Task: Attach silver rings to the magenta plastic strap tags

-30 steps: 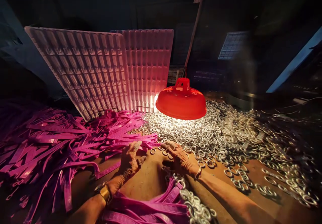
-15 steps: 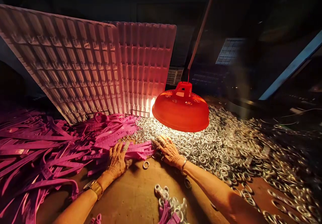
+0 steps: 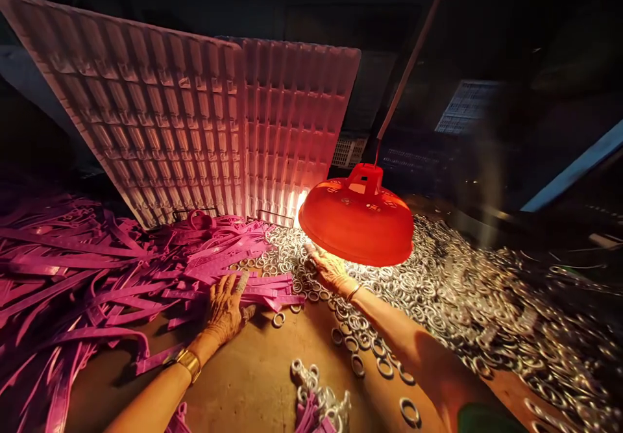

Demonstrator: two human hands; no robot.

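My left hand [image 3: 224, 309] lies over the ends of several pink straps [image 3: 272, 290], its fingers spread and a pale wrap on one fingertip. Its thumb is apart from the fingers, on the near side of the straps. My right hand [image 3: 328, 269] reaches to the pile of metal rings [image 3: 431, 290], close by the rim of the red lamp [image 3: 357, 225]. Its fingers stretch out over the rings, and I see nothing held in them. One loose ring [image 3: 278, 319] lies on the table just right of my left thumb.
A heap of pink straps [image 3: 117, 277] covers the table's left side. Two ribbed panels [image 3: 170, 115] stand upright behind it. Near the front edge sits a bunch of straps with rings [image 3: 316, 400]. Scattered rings lie under my right forearm. The lamp hangs low from a pole [image 3: 413, 63].
My right hand has moved from the strap ends up and away to the rings by the lamp. Several rings now lie spread along the table below it. My left hand has stayed on the straps.
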